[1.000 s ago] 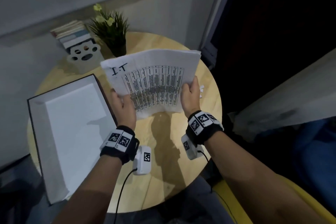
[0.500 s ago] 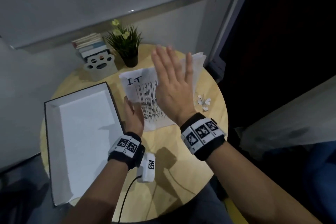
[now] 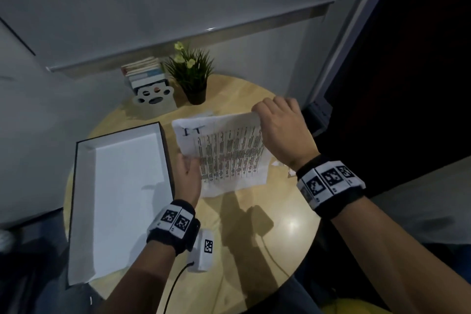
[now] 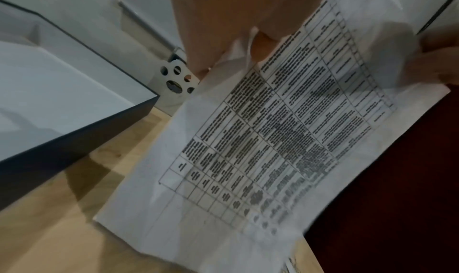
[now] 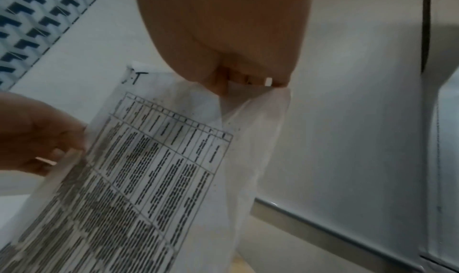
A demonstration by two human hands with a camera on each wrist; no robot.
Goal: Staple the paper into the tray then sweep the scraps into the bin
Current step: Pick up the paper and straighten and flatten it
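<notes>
Right hand (image 3: 281, 132) has dropped to pinch the paper (image 3: 224, 153) top — left hand (image 3: 188, 173) grips its side

Tray (image 3: 84, 186) sits on left part of table (image 3: 254, 250), long side running front to back. Paper (image 3: 224, 158) is held just right of tray, above table centre, tilted, lower edge near the tabletop. Left hand (image 3: 187, 176) at paper's left edge, betw. tray & sheet; right hand (image 3: 280, 130) at paper's top right corner. Scraps (image 3: 280, 164) lie on table right of paper, partly hidden under right wrist. At back of table: book holder (image 3: 154, 99) w/ books (image 3: 144, 74) behind tray's far end, potted plant (image 3: 191, 76) just right of it. Wall behind table.
</notes>
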